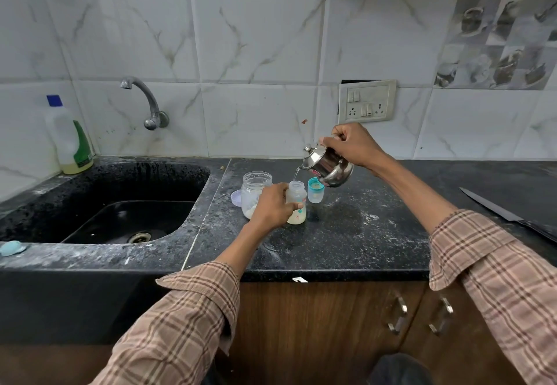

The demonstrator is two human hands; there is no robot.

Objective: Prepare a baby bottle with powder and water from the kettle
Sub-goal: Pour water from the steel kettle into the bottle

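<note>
Two hands, right [351,143] fingers gripping kettle [328,166], left [272,205] fingers clasping bottle [296,200], labels unreadable

At the centre of the frame a baby bottle [296,202] stands on the counter [346,234], the left hand [272,205] wrapped round its left side. Just left of it, partly behind the hand, sits a jar [254,187], with a lid [236,198] lying at the jar's left. Just right of the bottle stands a bottle cap [315,191]. Above and to the right, the right hand [351,143] holds a kettle [328,166] tilted, its spout over what appears to be the bottle's mouth. The sink [120,203] fills the left, a knife [512,217] lies far right.
</note>
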